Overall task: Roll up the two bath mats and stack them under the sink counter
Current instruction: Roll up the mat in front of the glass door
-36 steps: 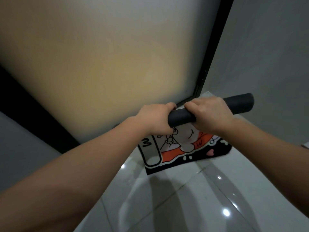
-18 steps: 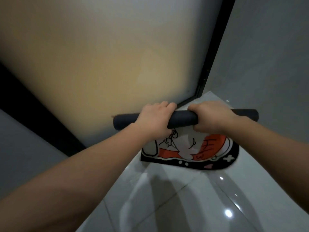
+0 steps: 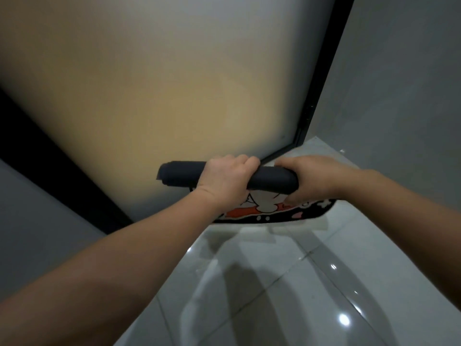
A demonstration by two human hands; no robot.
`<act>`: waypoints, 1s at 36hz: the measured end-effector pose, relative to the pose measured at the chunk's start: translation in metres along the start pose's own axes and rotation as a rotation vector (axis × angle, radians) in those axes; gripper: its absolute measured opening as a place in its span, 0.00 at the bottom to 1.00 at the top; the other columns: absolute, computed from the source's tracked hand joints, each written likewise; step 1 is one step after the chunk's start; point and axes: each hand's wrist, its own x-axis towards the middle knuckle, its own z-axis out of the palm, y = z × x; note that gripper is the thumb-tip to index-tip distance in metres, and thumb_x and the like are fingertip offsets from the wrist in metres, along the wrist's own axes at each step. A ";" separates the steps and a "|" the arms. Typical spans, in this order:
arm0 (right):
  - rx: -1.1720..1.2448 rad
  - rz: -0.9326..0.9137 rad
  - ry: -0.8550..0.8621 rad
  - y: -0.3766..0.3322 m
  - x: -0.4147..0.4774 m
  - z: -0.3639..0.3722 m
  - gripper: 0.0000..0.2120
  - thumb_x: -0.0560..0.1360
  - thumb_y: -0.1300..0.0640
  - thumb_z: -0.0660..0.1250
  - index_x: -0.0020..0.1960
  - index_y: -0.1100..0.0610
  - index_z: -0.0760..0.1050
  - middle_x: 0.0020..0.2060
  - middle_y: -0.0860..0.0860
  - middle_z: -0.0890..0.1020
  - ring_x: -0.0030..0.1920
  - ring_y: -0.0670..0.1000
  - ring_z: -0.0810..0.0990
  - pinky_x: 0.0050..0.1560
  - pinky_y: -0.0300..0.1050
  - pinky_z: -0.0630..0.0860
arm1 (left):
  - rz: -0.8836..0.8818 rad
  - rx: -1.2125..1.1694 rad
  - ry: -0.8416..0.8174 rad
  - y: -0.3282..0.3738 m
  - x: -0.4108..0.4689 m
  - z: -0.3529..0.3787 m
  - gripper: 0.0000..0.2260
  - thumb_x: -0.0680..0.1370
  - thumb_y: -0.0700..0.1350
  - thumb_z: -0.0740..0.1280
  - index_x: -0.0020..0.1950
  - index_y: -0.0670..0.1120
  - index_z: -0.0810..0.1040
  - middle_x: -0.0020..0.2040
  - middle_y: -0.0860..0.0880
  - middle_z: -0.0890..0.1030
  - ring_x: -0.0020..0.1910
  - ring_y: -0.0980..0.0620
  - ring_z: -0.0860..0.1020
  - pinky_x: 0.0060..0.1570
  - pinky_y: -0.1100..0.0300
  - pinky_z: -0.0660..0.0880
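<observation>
My left hand (image 3: 224, 181) and right hand (image 3: 316, 177) both clamp dark rubber-backed cartoon bath mat (image 3: 272, 181), mostly rolled, short printed tail hanging above glossy tiled floor (image 3: 287, 283). Second mat, under-sink stacking: judged undone, unseen.

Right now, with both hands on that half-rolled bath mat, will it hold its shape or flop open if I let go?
The bath mat is probably floppy: its printed free end sags below the roll. The dark backing looks rubbery, so slipping seems unlikely. Since the left hand and right hand both clamp the roll, it may spring open if released.
</observation>
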 end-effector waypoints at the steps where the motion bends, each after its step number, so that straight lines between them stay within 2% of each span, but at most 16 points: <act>1: 0.045 0.008 -0.030 0.000 -0.001 -0.003 0.26 0.60 0.44 0.75 0.56 0.41 0.70 0.44 0.44 0.80 0.44 0.50 0.79 0.46 0.49 0.77 | 0.010 -0.001 0.030 0.000 -0.002 0.001 0.13 0.71 0.45 0.67 0.55 0.49 0.72 0.47 0.50 0.79 0.43 0.45 0.77 0.37 0.55 0.65; 4: 0.118 0.037 -0.097 -0.001 -0.002 -0.010 0.20 0.61 0.48 0.75 0.50 0.42 0.73 0.42 0.45 0.80 0.42 0.49 0.79 0.45 0.48 0.78 | 0.025 0.009 0.113 -0.002 -0.004 0.006 0.14 0.67 0.43 0.71 0.51 0.48 0.75 0.42 0.49 0.79 0.38 0.44 0.77 0.35 0.55 0.70; 6: 0.063 0.048 -0.062 -0.002 -0.002 -0.009 0.14 0.63 0.51 0.73 0.46 0.45 0.73 0.39 0.46 0.80 0.41 0.50 0.79 0.43 0.47 0.77 | 0.010 -0.002 0.050 -0.001 -0.002 0.006 0.16 0.67 0.44 0.71 0.54 0.49 0.73 0.45 0.49 0.79 0.41 0.45 0.77 0.38 0.53 0.71; 8: -0.099 -0.007 0.112 -0.001 -0.002 -0.003 0.10 0.65 0.51 0.69 0.44 0.45 0.70 0.38 0.47 0.79 0.41 0.53 0.79 0.41 0.47 0.76 | -0.055 -0.057 -0.089 -0.002 0.004 0.002 0.19 0.68 0.48 0.70 0.57 0.51 0.70 0.50 0.50 0.77 0.47 0.46 0.76 0.43 0.53 0.71; 11: -0.398 -0.132 0.394 0.006 -0.004 0.006 0.10 0.69 0.51 0.66 0.49 0.48 0.71 0.42 0.48 0.79 0.43 0.54 0.80 0.35 0.44 0.66 | -0.127 -0.156 -0.313 -0.007 0.016 -0.005 0.26 0.66 0.55 0.71 0.61 0.53 0.69 0.53 0.51 0.76 0.51 0.47 0.75 0.49 0.53 0.73; 13: -0.476 -0.203 0.512 0.010 -0.005 0.010 0.12 0.67 0.53 0.69 0.50 0.52 0.73 0.40 0.50 0.79 0.40 0.55 0.79 0.33 0.44 0.65 | -0.185 -0.308 -0.455 -0.010 0.021 -0.012 0.33 0.64 0.56 0.74 0.66 0.54 0.66 0.54 0.52 0.76 0.50 0.47 0.76 0.51 0.53 0.75; 15: -0.477 -0.242 0.598 0.010 -0.007 0.013 0.12 0.65 0.55 0.70 0.48 0.54 0.75 0.37 0.52 0.79 0.36 0.57 0.79 0.31 0.45 0.67 | -0.235 -0.523 -0.548 -0.011 0.025 -0.018 0.37 0.64 0.54 0.76 0.70 0.54 0.63 0.53 0.54 0.74 0.49 0.50 0.75 0.50 0.58 0.73; 16: -0.462 -0.249 0.616 0.009 -0.008 0.014 0.12 0.65 0.56 0.70 0.48 0.55 0.75 0.37 0.52 0.79 0.35 0.57 0.78 0.32 0.46 0.70 | -0.242 -0.585 -0.576 -0.011 0.026 -0.021 0.36 0.64 0.52 0.77 0.69 0.54 0.65 0.52 0.54 0.74 0.48 0.51 0.75 0.49 0.60 0.72; 18: -0.443 -0.252 0.606 0.009 -0.009 0.015 0.12 0.66 0.56 0.70 0.49 0.56 0.75 0.37 0.53 0.79 0.35 0.57 0.78 0.33 0.48 0.73 | -0.241 -0.612 -0.612 -0.012 0.026 -0.020 0.25 0.65 0.49 0.76 0.59 0.55 0.72 0.49 0.54 0.78 0.45 0.52 0.77 0.45 0.59 0.74; 20: -0.450 -0.245 0.544 0.007 -0.008 0.015 0.14 0.67 0.54 0.70 0.51 0.54 0.74 0.40 0.52 0.79 0.38 0.57 0.79 0.36 0.50 0.75 | -0.243 -0.568 -0.606 -0.009 0.023 -0.016 0.15 0.65 0.48 0.74 0.48 0.56 0.73 0.43 0.52 0.79 0.42 0.50 0.79 0.42 0.56 0.77; 21: -0.446 -0.233 0.484 0.007 -0.008 0.014 0.16 0.67 0.52 0.69 0.53 0.52 0.73 0.42 0.51 0.79 0.41 0.56 0.79 0.38 0.50 0.75 | -0.236 -0.510 -0.571 -0.006 0.020 -0.014 0.13 0.66 0.48 0.73 0.47 0.55 0.73 0.42 0.52 0.79 0.42 0.49 0.79 0.41 0.55 0.77; 25: -0.211 -0.074 0.139 0.007 -0.002 0.010 0.26 0.63 0.41 0.71 0.58 0.43 0.67 0.48 0.46 0.77 0.47 0.52 0.78 0.43 0.48 0.75 | -0.091 -0.073 -0.196 0.005 0.007 -0.001 0.12 0.71 0.48 0.67 0.52 0.51 0.70 0.48 0.49 0.79 0.47 0.44 0.78 0.39 0.55 0.68; 27: -0.069 -0.045 0.054 0.007 -0.002 0.008 0.27 0.61 0.41 0.73 0.57 0.40 0.67 0.47 0.45 0.79 0.46 0.51 0.78 0.46 0.49 0.76 | -0.056 -0.030 -0.082 0.006 0.001 0.002 0.13 0.72 0.49 0.66 0.54 0.50 0.69 0.51 0.49 0.78 0.49 0.45 0.77 0.39 0.55 0.64; 29: 0.005 -0.032 0.005 0.006 -0.003 0.004 0.23 0.61 0.43 0.74 0.52 0.39 0.68 0.44 0.44 0.79 0.44 0.51 0.78 0.45 0.47 0.76 | -0.036 -0.023 -0.017 0.006 -0.002 0.006 0.14 0.72 0.48 0.66 0.56 0.49 0.70 0.51 0.49 0.78 0.49 0.44 0.76 0.40 0.55 0.65; 32: -0.022 -0.017 0.022 0.003 -0.004 0.002 0.17 0.62 0.46 0.73 0.48 0.42 0.70 0.39 0.45 0.79 0.42 0.52 0.78 0.41 0.45 0.73 | -0.037 -0.024 -0.026 0.004 -0.002 0.011 0.16 0.71 0.48 0.67 0.57 0.51 0.69 0.51 0.50 0.77 0.48 0.45 0.76 0.40 0.54 0.66; 36: -0.381 -0.167 0.344 0.008 -0.004 0.014 0.15 0.66 0.47 0.68 0.51 0.49 0.71 0.42 0.49 0.80 0.41 0.55 0.80 0.36 0.46 0.71 | -0.107 -0.152 -0.278 -0.003 0.010 0.008 0.24 0.66 0.57 0.70 0.59 0.54 0.68 0.52 0.51 0.77 0.50 0.46 0.77 0.42 0.55 0.71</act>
